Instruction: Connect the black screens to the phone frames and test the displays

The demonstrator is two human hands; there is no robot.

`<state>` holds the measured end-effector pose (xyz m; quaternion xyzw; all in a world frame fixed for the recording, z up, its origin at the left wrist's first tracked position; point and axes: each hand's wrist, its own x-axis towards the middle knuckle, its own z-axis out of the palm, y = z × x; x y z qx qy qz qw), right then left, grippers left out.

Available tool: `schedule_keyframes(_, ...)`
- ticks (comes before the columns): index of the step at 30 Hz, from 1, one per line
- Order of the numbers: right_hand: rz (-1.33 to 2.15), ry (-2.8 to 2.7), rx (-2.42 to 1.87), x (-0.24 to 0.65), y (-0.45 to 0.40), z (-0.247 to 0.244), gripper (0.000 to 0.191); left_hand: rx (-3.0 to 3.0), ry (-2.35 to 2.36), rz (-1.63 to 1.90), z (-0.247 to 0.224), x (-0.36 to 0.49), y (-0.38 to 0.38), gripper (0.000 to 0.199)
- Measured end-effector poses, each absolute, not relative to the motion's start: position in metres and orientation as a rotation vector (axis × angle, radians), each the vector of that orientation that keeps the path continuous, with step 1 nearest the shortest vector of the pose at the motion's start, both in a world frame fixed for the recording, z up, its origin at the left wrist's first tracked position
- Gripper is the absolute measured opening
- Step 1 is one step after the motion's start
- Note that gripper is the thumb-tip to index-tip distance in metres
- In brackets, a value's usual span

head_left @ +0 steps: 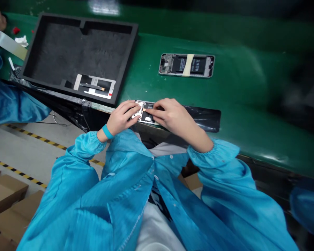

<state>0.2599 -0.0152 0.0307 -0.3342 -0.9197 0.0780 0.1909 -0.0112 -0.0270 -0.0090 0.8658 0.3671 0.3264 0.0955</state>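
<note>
Head camera on the bench, and there's an opened phone (143, 112) right under both hands, lying on a black mat (202, 119) at the near edge of a green belt (240, 83). Left hand (120, 118) is on the phone's left end, fingers (127, 109) spread and curved over it. Right hand (170, 116) comes in from the other side, fingers (157, 105) bunched beside a small tan strip (144, 109); pinching it or not, I can't tell! Farther up the belt, a second opened phone (186, 65) with a taped battery. Off to the left, a black foam tray (78, 57) holds a flat phone part (94, 86), and a co-worker's blue sleeve (13, 104) sits beside it.
</note>
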Motion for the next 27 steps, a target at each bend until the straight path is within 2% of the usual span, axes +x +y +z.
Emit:
schedule_keyframes(8,0.237,-2.595,-0.980,0.2588,-0.0167,0.0337,0.033,2.589,1.077,0.791,-0.0038,-0.0139,-0.0261,0.033)
schedule_keyframes(18,0.239,-2.622,-0.984,0.2600,-0.0176,0.0377,0.034,2.697,1.013,0.929,-0.0067,-0.0135,-0.0265,0.034)
schedule_keyframes(27,0.239,-2.604,-0.979,0.2599,-0.0191,0.0380,0.035,2.729,1.029,0.691,-0.0017,-0.0160,-0.0242,0.035)
